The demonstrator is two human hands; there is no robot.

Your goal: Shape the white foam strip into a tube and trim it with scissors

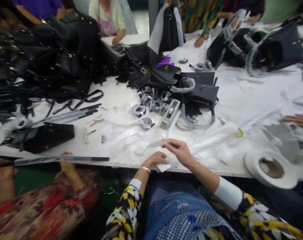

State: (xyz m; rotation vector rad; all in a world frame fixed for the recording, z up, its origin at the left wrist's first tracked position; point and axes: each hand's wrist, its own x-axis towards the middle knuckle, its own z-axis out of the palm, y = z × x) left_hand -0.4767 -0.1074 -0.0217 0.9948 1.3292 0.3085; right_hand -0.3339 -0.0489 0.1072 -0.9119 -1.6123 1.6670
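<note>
At the table's near edge, my left hand (157,159) has its fingers curled over a small white sheet (163,166), which may be paper or plastic film. My right hand (178,150) pinches a thin, translucent white piece (152,145) between thumb and fingers, just above the left hand. Whether the two pieces are joined I cannot tell. Ahead of my hands lies a grey tape dispenser (170,114), beside several coiled black straps wrapped in clear film (146,123). Black handbags (203,93) lie just beyond.
A large roll of white tape (271,168) sits at the right edge. Black bags (66,53) are piled at the left. A co-worker's hands (68,166) hold a film-wrapped black strap (98,159) on my left. Another person's hand (297,120) reaches in from the right.
</note>
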